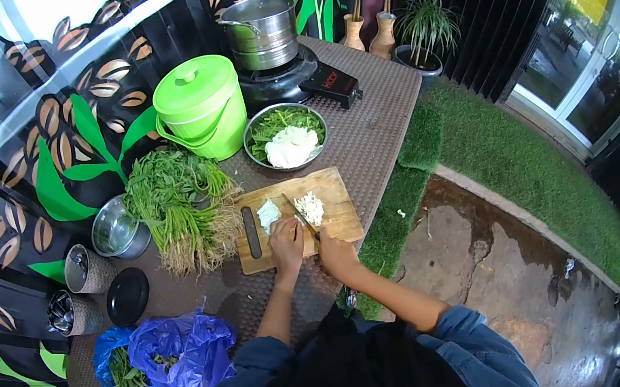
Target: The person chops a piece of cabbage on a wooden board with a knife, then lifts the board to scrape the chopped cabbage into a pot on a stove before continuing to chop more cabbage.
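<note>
A wooden cutting board [345, 229] lies on the brown table. My right hand [337, 254] is closed round the handle of a knife [301, 213], whose blade points away from me over the board. Just left of the knife, my left hand [286, 244] rests on the board with its fingers bent together, below some pale green-white slices [268, 215]; whether it pinches a piece is too small to tell. To the right of the blade sits a small pile of chopped white pieces [310, 208]. Beyond the board stands a metal bowl [292, 167] with green leaves and white pieces.
Rooted greens [181, 207] lie left of the board, near an empty metal bowl [119, 228]. Behind are a green lidded bucket [201, 105] and a steel pot [263, 33] on a stove [267, 86]. Blue bags [182, 358] and a black lid [128, 297] lie nearer left.
</note>
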Available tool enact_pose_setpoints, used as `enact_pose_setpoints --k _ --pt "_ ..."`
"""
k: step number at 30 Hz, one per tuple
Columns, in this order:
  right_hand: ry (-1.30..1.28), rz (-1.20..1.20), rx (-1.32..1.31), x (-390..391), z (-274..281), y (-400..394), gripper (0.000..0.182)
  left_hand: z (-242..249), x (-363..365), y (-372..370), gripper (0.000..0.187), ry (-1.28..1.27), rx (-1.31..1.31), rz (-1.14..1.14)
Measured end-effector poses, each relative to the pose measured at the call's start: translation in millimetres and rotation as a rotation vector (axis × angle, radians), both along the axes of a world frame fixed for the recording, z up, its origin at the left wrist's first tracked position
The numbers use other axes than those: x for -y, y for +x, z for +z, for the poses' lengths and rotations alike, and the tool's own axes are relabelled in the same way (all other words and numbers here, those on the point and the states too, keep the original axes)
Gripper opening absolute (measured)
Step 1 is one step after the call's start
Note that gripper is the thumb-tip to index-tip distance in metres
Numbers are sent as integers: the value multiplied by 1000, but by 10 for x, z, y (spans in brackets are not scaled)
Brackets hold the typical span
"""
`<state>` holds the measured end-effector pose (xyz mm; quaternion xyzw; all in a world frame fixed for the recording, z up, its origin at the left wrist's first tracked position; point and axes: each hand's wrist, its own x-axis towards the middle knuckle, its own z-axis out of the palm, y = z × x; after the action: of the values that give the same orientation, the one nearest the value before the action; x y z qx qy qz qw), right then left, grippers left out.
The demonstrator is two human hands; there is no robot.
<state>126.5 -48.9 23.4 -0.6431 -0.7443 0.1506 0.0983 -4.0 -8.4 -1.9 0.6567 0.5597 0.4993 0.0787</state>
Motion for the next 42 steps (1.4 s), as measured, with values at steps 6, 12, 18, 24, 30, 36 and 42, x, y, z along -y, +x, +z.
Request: enact_pose_setpoints --k 6,12,18,24,30,36,42 --pt "-149 -11 -245 -127 89 292 34 4 8 -11 13 -30 -1 -54" --pt "-14 94 -304 -238 301 531 35 40 -8 19 16 -43 -9 -38" --pt "-65 -39 -354 -175 424 568 31 44 -35 24 15 -92 32 1" --pt "27 -27 -394 -68 379 636 25 141 -12 55 15 -181 131 15" --pt "31 -88 -472 51 200 598 24 146 -11 189 18 -139 22 121" --pt "-44 -108 -397 -25 235 810 26 56 -70 255 19 -168 67 170" --pt "-44 -83 -306 -196 199 1018 30 115 -123 342 18 -228 -23 203"
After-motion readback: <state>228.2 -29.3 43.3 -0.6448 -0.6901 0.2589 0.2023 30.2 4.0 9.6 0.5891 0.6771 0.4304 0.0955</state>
